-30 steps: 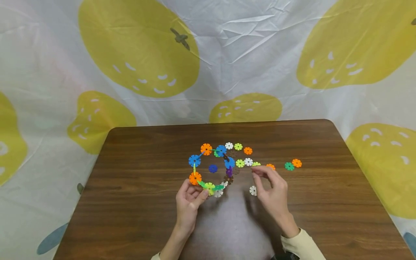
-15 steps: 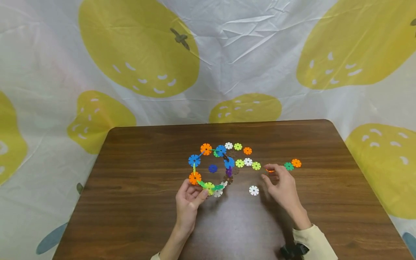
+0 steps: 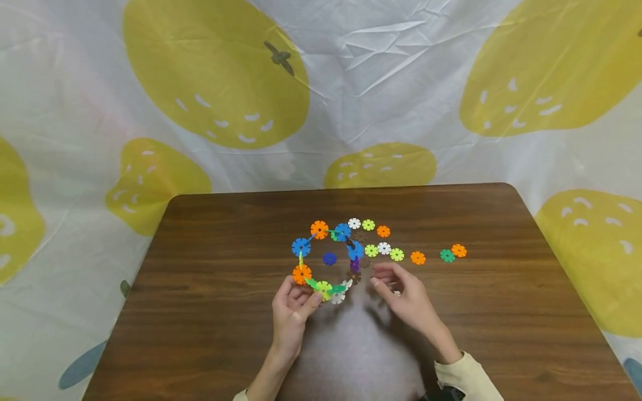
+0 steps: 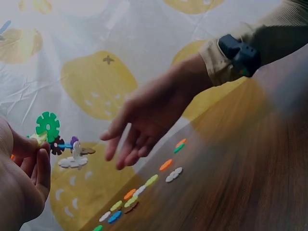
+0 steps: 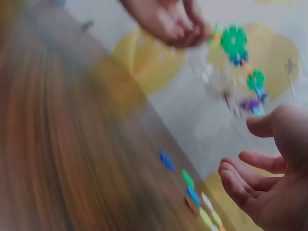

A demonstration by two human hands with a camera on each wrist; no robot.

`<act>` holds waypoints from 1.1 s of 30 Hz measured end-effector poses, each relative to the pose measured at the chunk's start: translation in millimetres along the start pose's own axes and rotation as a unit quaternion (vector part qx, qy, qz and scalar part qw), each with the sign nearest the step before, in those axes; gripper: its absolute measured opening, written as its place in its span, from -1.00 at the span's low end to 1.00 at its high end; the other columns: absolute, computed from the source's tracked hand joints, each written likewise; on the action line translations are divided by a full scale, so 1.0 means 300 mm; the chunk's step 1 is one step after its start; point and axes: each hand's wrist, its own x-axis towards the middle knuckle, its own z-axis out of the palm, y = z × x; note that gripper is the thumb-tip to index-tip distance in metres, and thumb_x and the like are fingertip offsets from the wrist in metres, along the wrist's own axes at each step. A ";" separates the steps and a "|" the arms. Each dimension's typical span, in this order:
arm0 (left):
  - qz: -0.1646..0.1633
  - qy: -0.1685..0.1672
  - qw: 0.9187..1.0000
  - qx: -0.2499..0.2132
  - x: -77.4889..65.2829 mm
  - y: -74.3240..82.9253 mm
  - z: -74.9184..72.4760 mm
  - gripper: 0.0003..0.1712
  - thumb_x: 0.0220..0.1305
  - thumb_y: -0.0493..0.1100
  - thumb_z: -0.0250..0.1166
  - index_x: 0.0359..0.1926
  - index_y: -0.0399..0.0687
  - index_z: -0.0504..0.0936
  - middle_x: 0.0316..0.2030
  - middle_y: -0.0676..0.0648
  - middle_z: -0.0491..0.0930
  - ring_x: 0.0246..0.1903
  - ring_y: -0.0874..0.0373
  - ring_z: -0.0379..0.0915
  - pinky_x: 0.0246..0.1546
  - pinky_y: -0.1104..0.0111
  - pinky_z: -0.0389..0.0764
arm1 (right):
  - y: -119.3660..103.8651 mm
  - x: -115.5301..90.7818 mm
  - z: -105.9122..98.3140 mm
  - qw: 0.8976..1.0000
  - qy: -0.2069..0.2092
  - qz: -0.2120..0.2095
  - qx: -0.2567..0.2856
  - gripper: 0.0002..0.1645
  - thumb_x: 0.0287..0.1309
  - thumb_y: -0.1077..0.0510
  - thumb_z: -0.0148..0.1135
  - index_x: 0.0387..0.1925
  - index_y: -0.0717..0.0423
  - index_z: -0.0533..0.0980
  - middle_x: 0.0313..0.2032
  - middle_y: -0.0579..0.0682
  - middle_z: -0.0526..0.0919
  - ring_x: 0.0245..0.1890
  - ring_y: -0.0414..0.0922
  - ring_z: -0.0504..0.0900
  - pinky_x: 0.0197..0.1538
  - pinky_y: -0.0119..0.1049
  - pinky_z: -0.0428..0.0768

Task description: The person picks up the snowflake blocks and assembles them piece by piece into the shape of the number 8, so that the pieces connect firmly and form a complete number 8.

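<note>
My left hand pinches a yellow-green disc at the near edge of a ring of slotted, interlocking plastic discs. Blue, orange, green, purple, brown and white discs make up the ring, which is held up off the table. To its right hovers my right hand, apart from the ring, fingers loosely bent and holding nothing. In the right wrist view, a gap shows between the thumb and fingers of the right hand. A loose white disc is mostly hidden behind that hand.
Loose discs lie flat on the brown wooden table: a dark blue disc seen through the ring, an orange disc, a green disc touching another orange one, and several more behind. A lemon-patterned cloth hangs behind the table.
My right hand first moved right over the loose orange disc, then came back left towards the ring with nothing in it. That orange disc shows fully again. The left hand and ring stayed put.
</note>
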 end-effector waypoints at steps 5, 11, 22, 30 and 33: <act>-0.001 -0.001 1.000 0.000 -0.001 0.002 0.001 -0.62 0.17 -0.56 0.27 0.00 -0.53 0.39 -0.35 0.02 0.64 -0.40 0.22 0.62 -0.29 0.45 0.73 | -0.062 -0.016 0.054 0.996 -0.061 0.006 0.064 -0.56 0.23 0.26 0.37 0.12 0.29 0.50 -0.12 0.18 0.75 -0.16 -0.12 0.73 -0.09 -0.33 0.74; -0.004 -0.005 1.000 -0.002 -0.003 0.003 0.003 -0.59 0.19 -0.54 0.27 0.04 -0.55 0.38 -0.33 0.02 0.64 -0.38 0.22 0.62 -0.29 0.44 0.73 | -0.096 -0.036 0.120 0.978 -0.095 0.038 0.180 -0.58 0.20 0.37 0.35 0.00 0.43 0.37 -0.15 0.34 0.72 -0.17 -0.05 0.75 -0.04 -0.34 0.75; 0.027 -0.010 1.000 0.006 -0.003 -0.001 0.003 -0.61 0.15 -0.58 0.28 -0.02 -0.61 0.36 -0.33 0.03 0.66 -0.38 0.22 0.64 -0.29 0.43 0.74 | -0.114 -0.042 0.137 0.964 -0.032 0.021 0.262 -0.57 0.11 0.54 0.28 -0.05 0.53 0.29 -0.30 0.50 0.64 -0.34 -0.18 0.78 -0.18 -0.18 0.79; 0.112 -0.022 0.993 0.025 0.002 -0.002 -0.006 -0.63 0.08 -0.64 0.27 -0.11 -0.68 0.32 -0.33 0.04 0.63 -0.36 0.25 0.61 -0.30 0.48 0.73 | -0.140 -0.047 0.106 0.964 0.018 0.009 0.264 -0.59 0.07 0.57 0.29 -0.12 0.56 0.28 -0.32 0.32 0.70 -0.35 -0.20 0.77 -0.17 -0.29 0.78; 0.137 -0.028 0.990 0.031 0.004 -0.001 -0.010 -0.64 0.07 -0.65 0.26 -0.13 -0.69 0.32 -0.32 0.06 0.62 -0.36 0.26 0.60 -0.30 0.51 0.71 | -0.145 -0.047 0.100 0.963 0.030 -0.010 0.266 -0.59 0.04 0.60 0.29 -0.12 0.58 0.29 -0.33 0.06 0.74 -0.34 -0.24 0.76 -0.15 -0.36 0.76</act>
